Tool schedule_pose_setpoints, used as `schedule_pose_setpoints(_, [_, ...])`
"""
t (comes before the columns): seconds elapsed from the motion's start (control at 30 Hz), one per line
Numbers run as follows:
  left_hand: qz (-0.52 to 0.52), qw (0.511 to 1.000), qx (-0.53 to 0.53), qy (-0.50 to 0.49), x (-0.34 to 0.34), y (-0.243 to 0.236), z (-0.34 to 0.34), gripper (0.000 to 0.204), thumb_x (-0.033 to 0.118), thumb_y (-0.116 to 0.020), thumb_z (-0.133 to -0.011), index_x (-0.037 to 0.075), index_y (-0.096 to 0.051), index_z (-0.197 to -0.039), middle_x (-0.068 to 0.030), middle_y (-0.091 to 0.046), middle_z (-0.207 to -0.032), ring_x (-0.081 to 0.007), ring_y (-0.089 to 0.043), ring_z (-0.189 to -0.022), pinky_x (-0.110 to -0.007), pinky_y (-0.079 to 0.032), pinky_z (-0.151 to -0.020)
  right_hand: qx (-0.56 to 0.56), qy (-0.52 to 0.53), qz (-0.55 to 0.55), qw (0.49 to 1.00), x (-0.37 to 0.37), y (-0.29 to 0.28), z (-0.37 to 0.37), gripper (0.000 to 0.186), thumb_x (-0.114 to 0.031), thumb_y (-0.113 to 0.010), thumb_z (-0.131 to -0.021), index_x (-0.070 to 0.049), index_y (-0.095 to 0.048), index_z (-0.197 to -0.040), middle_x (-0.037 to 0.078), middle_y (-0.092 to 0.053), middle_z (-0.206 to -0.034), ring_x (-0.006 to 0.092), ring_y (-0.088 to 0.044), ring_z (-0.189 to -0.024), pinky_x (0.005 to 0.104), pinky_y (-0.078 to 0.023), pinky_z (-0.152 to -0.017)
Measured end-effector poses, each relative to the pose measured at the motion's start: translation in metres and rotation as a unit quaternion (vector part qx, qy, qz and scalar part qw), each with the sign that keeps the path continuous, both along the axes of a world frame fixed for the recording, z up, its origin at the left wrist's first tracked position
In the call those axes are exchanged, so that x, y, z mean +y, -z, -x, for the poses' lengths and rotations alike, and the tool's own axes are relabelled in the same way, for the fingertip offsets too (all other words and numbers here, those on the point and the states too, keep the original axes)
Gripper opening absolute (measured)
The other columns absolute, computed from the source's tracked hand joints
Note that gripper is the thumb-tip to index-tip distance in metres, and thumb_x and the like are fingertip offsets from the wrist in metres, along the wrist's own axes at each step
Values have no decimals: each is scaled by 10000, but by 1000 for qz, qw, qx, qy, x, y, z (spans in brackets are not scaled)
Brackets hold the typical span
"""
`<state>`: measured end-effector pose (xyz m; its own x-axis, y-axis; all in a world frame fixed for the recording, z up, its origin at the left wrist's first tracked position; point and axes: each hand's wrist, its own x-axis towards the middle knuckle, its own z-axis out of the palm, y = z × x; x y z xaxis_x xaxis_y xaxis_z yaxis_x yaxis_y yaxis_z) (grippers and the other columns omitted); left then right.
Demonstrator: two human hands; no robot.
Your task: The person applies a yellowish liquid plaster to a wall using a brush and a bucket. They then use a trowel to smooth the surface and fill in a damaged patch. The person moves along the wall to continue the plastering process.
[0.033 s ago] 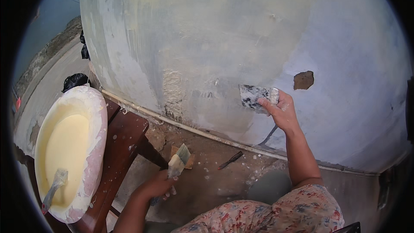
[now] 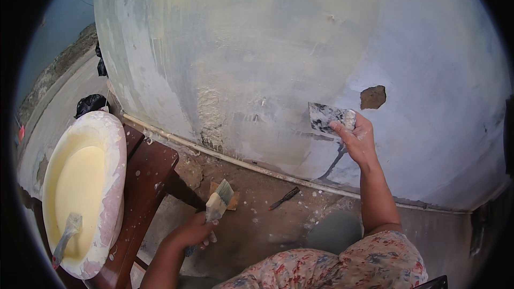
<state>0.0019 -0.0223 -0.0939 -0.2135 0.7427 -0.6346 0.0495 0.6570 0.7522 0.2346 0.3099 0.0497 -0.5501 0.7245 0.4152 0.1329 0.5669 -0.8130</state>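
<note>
My right hand [image 2: 357, 135] grips a wide flat scraper [image 2: 326, 116], mottled black and white, held up in front of the patchy painted wall [image 2: 257, 37]. Low down, my left hand [image 2: 198, 231] holds a paintbrush [image 2: 219, 199] with bristles pointing up and whitish paint on it. On my left, an oval basin [image 2: 110, 187] with a flaking rim contains pale yellow paint [image 2: 79, 176], and another brush [image 2: 67, 238] rests in it. The basin stands on a paint-spotted dark red wooden stool [image 2: 152, 166].
A thin pipe [image 2: 241, 165] runs along the wall's foot, below a brown chipped hole [image 2: 373, 97]. A small dark tool [image 2: 284, 197] and a cardboard scrap [image 2: 233, 203] lie on the dirty floor [image 2: 267, 225]. Black bags [image 2: 88, 106] sit by a concrete ledge [image 2: 64, 96] at the left.
My right hand and the scraper have moved a little to the right along the wall. The whole view has shifted slightly, with the wall and stool appearing further left.
</note>
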Motion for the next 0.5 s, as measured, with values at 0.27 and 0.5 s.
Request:
schedule_pose_setpoints(0.27, [13,999,5,36,20,6,-12,289,196,-506,-1016,-10,-469,-1215,-131,-681,-773,-139,-595,-526,-287,-500,-462,-23,208,-196,958,46,-57,-102,137,-112,-709,-869,8,-686,-930,48,-633,-790,124,-535,-721,271,-441,-678])
schedule_pose_setpoints(0.5, [16,999,19,31,34,2,-22,270,184,-516,-1012,-18,-491,-1190,-132,-685,-759,-144,-592,-515,-290,-502,-461,-53,208,-238,947,72,-61,-102,161,-119,-696,-867,8,-688,-965,90,-692,-805,144,-586,-731,301,-474,-707])
